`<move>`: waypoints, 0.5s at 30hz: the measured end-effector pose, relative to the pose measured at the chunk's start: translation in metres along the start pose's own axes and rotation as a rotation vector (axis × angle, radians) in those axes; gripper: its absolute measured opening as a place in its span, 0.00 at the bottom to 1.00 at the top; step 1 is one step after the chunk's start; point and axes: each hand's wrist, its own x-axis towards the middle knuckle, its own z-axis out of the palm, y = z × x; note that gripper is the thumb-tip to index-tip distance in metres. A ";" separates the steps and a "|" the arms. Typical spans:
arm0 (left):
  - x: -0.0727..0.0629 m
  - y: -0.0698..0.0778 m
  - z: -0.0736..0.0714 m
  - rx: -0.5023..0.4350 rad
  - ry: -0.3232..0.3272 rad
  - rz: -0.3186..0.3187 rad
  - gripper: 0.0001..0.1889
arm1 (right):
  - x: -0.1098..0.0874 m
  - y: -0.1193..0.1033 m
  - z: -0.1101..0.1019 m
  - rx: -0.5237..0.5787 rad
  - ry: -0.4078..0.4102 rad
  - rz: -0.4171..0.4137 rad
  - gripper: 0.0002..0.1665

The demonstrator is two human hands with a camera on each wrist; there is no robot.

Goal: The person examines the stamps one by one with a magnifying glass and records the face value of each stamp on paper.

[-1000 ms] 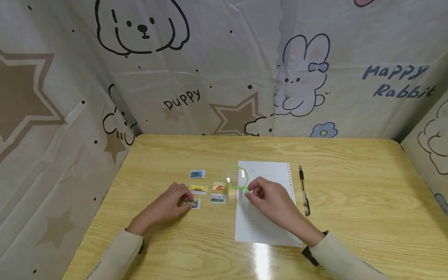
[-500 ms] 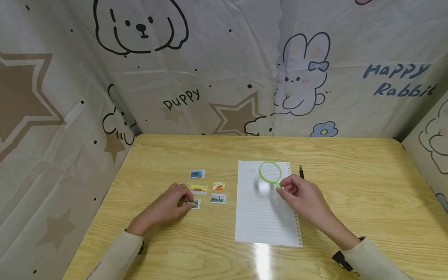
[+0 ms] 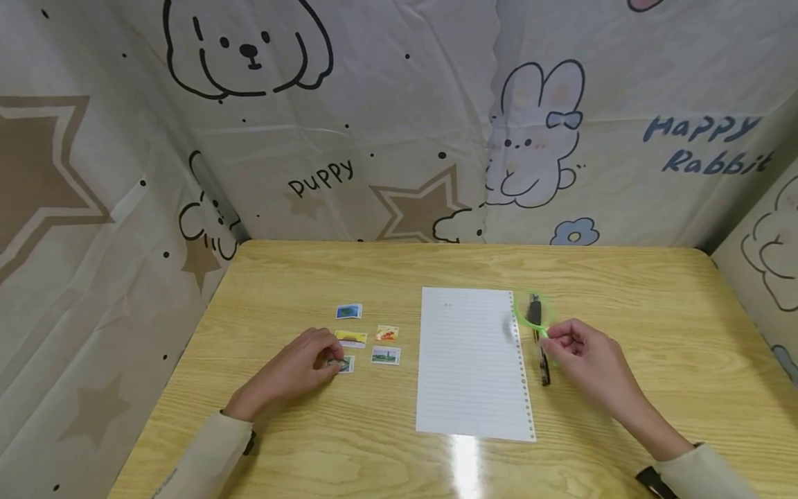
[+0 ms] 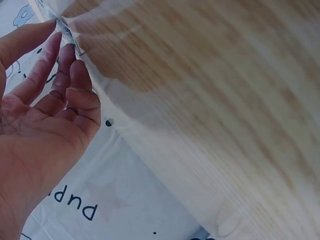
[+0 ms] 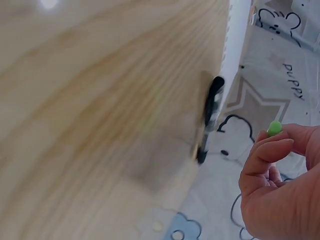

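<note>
In the head view, my left hand (image 3: 293, 367) is at the left edge of a small postage stamp (image 3: 347, 364) on the table, pinching it between thumb and index finger. The left wrist view shows those fingertips on the stamp (image 4: 66, 29), seen edge-on. My right hand (image 3: 589, 353) holds a green-rimmed magnifying glass (image 3: 534, 309) by its handle. Its lens overlaps the upper part of a black pen (image 3: 545, 371) in the head view, so the barrel looks enlarged there. From the right wrist only the green handle end (image 5: 274, 128) shows, between thumb and fingers.
Further stamps lie near the left hand: a blue one (image 3: 349, 311), a yellow one (image 3: 352, 339), an orange one (image 3: 387, 333) and a landscape one (image 3: 386, 355). A lined sheet of paper (image 3: 470, 374) lies mid-table. Printed cloth (image 3: 411, 125) hangs behind the wooden table (image 3: 349, 443).
My right hand has carried the magnifying glass rightward, from the paper's left edge, across the sheet, to over the pen. My left hand has stayed at the stamp.
</note>
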 end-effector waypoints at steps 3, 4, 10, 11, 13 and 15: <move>0.001 0.001 0.000 0.001 0.005 -0.013 0.07 | -0.002 0.010 -0.004 -0.010 0.010 0.029 0.17; 0.001 0.002 0.000 0.001 0.008 -0.018 0.07 | -0.002 0.013 -0.006 -0.014 0.014 0.036 0.18; 0.004 0.006 0.002 -0.017 0.024 -0.016 0.07 | -0.006 0.030 -0.014 -0.035 0.021 0.061 0.20; 0.004 0.008 0.002 -0.023 0.030 -0.009 0.08 | -0.006 0.032 -0.015 -0.039 0.020 0.063 0.21; 0.006 0.011 0.003 -0.023 0.042 0.009 0.09 | -0.006 0.036 -0.018 -0.049 0.019 0.070 0.21; 0.008 0.014 0.004 -0.026 0.049 0.032 0.11 | -0.006 0.039 -0.020 -0.059 0.020 0.079 0.22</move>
